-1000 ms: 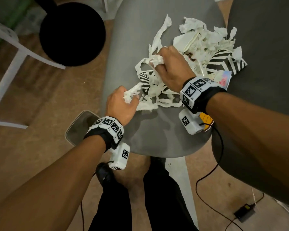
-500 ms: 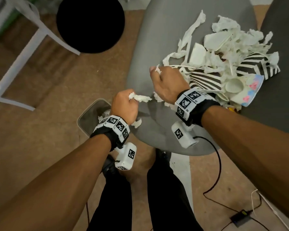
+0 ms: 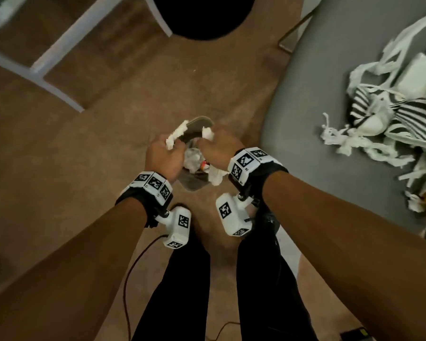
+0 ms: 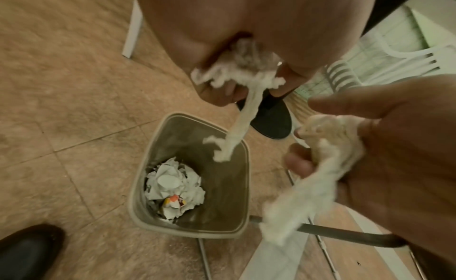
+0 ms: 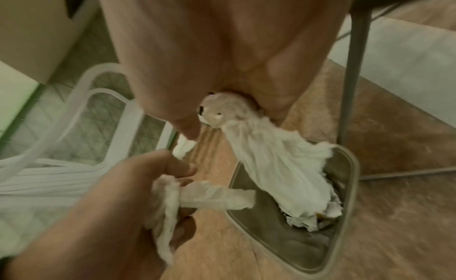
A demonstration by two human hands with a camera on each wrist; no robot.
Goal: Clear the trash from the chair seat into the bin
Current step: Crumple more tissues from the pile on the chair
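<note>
Both hands hover over the small grey bin [image 3: 199, 120] on the floor. My left hand [image 3: 172, 143] grips a torn white tissue strip [image 3: 176, 134]; in the left wrist view that strip [image 4: 237, 136] dangles over the bin's mouth [image 4: 222, 186]. My right hand [image 3: 207, 141] grips a larger wad of tissue [image 3: 217, 177], which in the right wrist view hangs as a sheet [image 5: 276, 163] into the bin [image 5: 350, 186]. Crumpled paper [image 4: 175, 186] lies at the bin's bottom. On the grey chair seat [image 3: 317, 94] at the right lies a pile of white strips and striped paper [image 3: 391, 114].
A black round stool base [image 3: 202, 16] and a white chair frame [image 3: 59, 45] stand on the brown floor beyond the bin. My black-trousered legs [image 3: 182, 291] are just behind it, with a cable [image 3: 133, 267] on the floor. A grey chair leg [image 5: 350, 69] is right of the bin.
Both hands left the chair seat and moved left and down over the bin, each carrying its tissue. The view swung left, so the seat now sits at the right edge.
</note>
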